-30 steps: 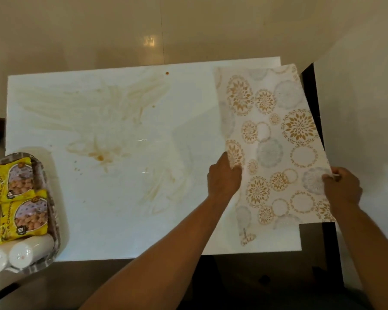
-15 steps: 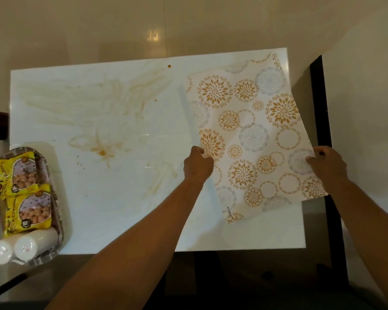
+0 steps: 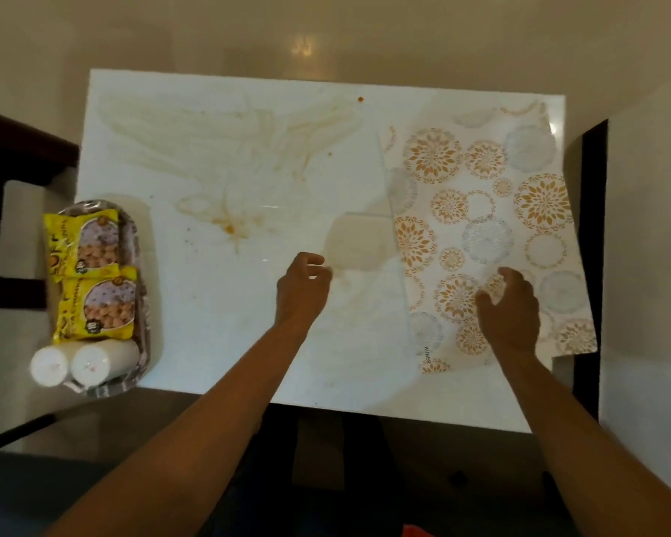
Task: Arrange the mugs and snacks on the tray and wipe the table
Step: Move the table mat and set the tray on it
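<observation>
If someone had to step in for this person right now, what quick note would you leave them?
Left hand: loosely curled, holding nothing, over the table.
Right hand: fingers spread on the patterned mat, which lies flat at the table's right end.
Done: two snack packets and two white mugs sit in the tray at the left edge.
Left: brown smears need wiping.

Your left hand (image 3: 302, 289) hovers left of the mat (image 3: 492, 211), fingers loosely curled, empty; your right hand (image 3: 510, 308) rests spread on it.

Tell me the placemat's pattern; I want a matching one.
Orange and grey floral medallions and rings on white placemat, seen in the head view.
</observation>
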